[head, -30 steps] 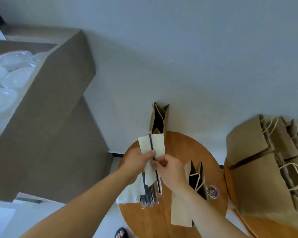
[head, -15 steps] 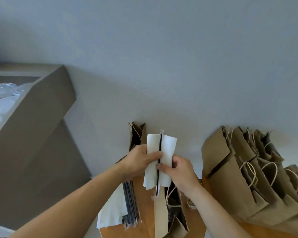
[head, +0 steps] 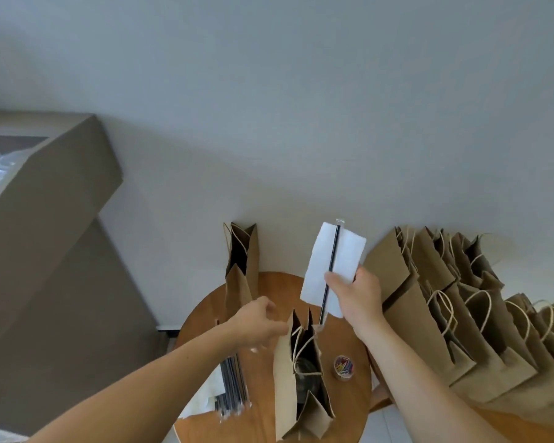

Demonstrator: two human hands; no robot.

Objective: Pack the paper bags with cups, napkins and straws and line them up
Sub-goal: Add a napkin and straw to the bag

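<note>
As right hand (head: pixel 359 297) pinches napkin (head: pixel 320 262), left hand (head: pixel 254 324) holds bag (head: pixel 283 382) containing cup (head: pixel 305 377).

Soft, diffuse light, moderately bright; grey wall (head: pixel 301 91) darker toward upper left of the frame; faint shadow right of cardboard box (head: pixel 55 203); left hand (head: pixel 256 321) slightly motion-blurred; wide-angle bending at frame edges.

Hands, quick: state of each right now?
Left hand: at the open bag rim, grip cannot be told.
Right hand: holding napkin and straw.
</note>
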